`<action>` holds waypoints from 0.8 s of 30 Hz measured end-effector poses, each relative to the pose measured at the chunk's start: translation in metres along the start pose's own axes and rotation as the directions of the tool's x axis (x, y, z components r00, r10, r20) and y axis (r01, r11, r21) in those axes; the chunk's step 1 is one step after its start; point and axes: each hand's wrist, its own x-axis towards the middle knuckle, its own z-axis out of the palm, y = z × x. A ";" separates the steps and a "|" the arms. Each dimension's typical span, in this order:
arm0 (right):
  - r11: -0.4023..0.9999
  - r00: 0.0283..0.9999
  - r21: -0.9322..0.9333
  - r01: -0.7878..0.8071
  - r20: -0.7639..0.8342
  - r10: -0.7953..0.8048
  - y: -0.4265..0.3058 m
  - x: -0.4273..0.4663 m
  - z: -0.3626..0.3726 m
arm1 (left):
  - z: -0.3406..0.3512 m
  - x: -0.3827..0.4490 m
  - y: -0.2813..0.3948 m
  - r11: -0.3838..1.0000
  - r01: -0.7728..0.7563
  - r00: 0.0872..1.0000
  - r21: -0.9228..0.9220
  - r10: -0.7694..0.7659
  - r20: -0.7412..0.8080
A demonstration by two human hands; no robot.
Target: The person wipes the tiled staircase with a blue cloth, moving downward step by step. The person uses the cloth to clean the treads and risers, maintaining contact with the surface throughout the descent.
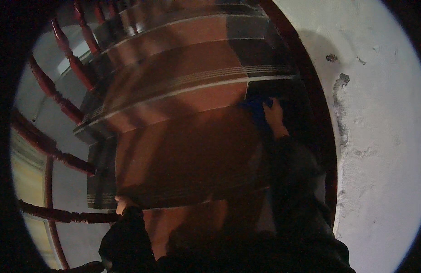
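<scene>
My right hand point(274, 114) grips a dark blue cloth point(258, 108) at the right end of a stair. The cloth lies where the tread meets the riser, close to the wall side, and part of it fades into shadow. Below, on the left, my left hand point(122, 204) rests at the front edge of the reddish-brown stair tread point(183, 150). Its fingers are partly hidden by the dark sleeve, and I see nothing held in it.
More tiled steps point(176, 68) with dark borders and pale grooved nosings rise ahead. Turned red-brown balusters point(72, 65) line the left side. On the right, a dark red skirting point(328, 136) runs along a white wall point(377, 119) with chipped, stained patches.
</scene>
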 end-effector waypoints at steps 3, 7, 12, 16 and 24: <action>0.993 0.949 0.111 -0.031 -0.307 0.064 0.001 0.013 -0.028 | -0.001 -0.005 -0.006 0.998 -0.016 0.999 -0.053 0.017 0.030; 0.911 0.768 0.319 -0.260 -0.503 0.396 -0.008 0.079 -0.057 | -0.002 0.017 -0.014 0.993 -0.084 0.993 -0.087 0.090 0.071; 0.872 0.821 0.278 -0.402 -0.311 0.478 -0.123 0.041 0.046 | 0.007 0.044 -0.015 0.992 -0.110 0.992 -0.056 0.113 0.050; 0.936 0.913 -0.037 -0.349 -0.240 0.331 -0.211 -0.034 0.096 | 0.010 0.037 -0.014 0.993 -0.110 0.994 -0.052 0.111 0.024; 0.974 0.954 -0.032 0.225 0.211 -0.214 -0.191 -0.071 0.014 | -0.001 0.010 -0.008 0.996 -0.069 0.998 -0.059 0.070 0.011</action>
